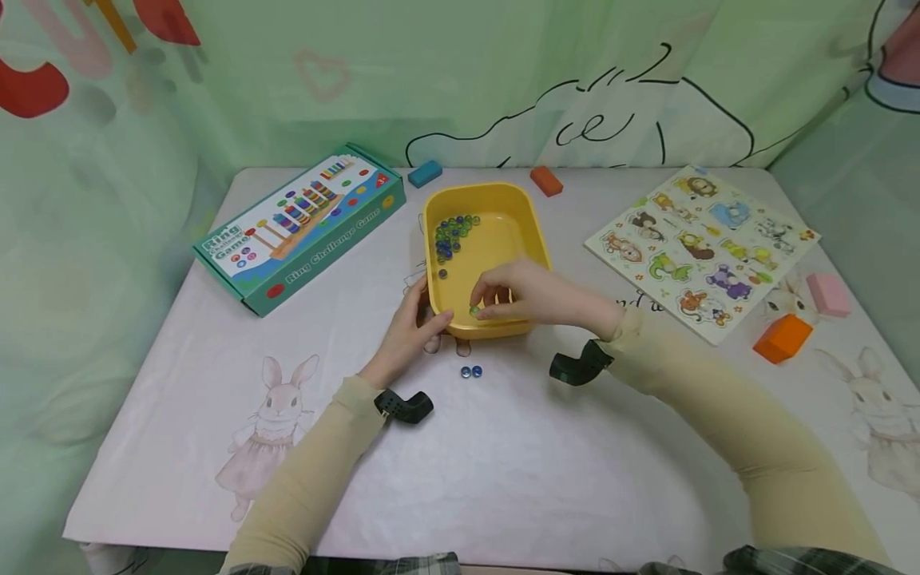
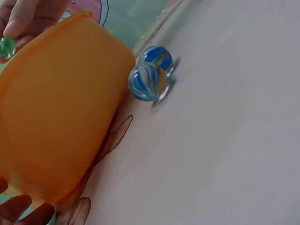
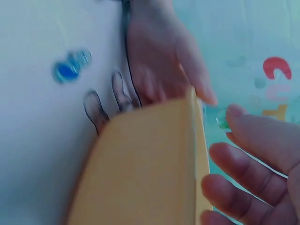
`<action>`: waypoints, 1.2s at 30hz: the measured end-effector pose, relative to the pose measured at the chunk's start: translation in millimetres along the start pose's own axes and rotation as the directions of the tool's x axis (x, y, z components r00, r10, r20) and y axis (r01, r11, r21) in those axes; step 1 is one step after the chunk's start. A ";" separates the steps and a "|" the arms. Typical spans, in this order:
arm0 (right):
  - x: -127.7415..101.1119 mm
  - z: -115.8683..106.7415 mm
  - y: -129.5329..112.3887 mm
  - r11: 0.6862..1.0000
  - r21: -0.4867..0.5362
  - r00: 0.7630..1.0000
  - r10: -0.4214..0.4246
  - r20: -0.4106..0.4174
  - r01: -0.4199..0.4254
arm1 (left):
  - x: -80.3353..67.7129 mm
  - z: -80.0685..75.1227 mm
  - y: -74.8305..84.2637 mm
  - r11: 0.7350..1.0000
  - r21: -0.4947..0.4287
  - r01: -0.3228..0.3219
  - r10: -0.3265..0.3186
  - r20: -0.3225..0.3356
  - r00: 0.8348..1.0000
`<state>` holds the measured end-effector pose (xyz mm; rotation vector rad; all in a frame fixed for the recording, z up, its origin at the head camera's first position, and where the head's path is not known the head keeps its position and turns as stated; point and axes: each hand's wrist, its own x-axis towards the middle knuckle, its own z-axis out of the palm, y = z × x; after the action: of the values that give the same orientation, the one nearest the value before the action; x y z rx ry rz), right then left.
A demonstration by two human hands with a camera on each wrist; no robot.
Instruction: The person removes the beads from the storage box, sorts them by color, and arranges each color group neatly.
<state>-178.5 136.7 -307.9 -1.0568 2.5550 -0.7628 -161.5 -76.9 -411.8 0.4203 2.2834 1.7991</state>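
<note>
A yellow tray point(image 1: 528, 239) stands mid-table with several blue and green marbles point(image 1: 451, 234) gathered in its far left corner. My right hand point(image 1: 480, 310) hangs over the tray's near end and pinches a green marble point(image 1: 474, 310) between thumb and fingertips; the green marble point(image 2: 6, 47) point(image 3: 222, 123) shows just above the rim in both wrist views. My left hand point(image 1: 424, 319) grips the tray's near left corner, thumb on the rim. Two blue marbles point(image 1: 470, 371) point(image 2: 151, 72) lie on the table just in front of the yellow tray point(image 2: 56, 108).
A Ring Challenge Game box point(image 1: 302, 224) lies at the left. An animal puzzle board point(image 1: 700, 251) lies at the right, with an orange cube point(image 1: 782, 338) and a pink block point(image 1: 828, 294) near it. A blue block point(image 1: 425, 172) and an orange block point(image 1: 546, 180) sit behind the tray.
</note>
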 end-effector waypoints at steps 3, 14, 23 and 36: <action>-8.8 6.9 -3.3 1.000 -0.010 0.999 -0.024 -0.037 0.024 | -1.1 -0.4 3.0 1.000 0.006 0.017 -0.017 0.004 1.000; -36.6 28.8 -13.6 0.991 -0.022 0.988 -0.130 -0.084 0.129 | -12.7 -1.1 36.7 1.000 0.007 0.008 -0.008 0.012 1.000; -46.6 66.3 -15.1 0.993 -0.003 0.991 -0.118 -0.068 0.118 | -12.9 -1.6 34.4 1.000 0.016 0.018 -0.018 0.013 1.000; -49.4 103.3 -16.6 1.000 0.023 0.995 0.022 -0.098 -0.019 | -12.4 -1.5 34.3 1.000 0.001 0.009 -0.009 0.015 1.000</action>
<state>-89.9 124.4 -381.3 -1.0085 2.6285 -0.8552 -147.1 -75.1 -378.3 0.4212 2.2731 1.7845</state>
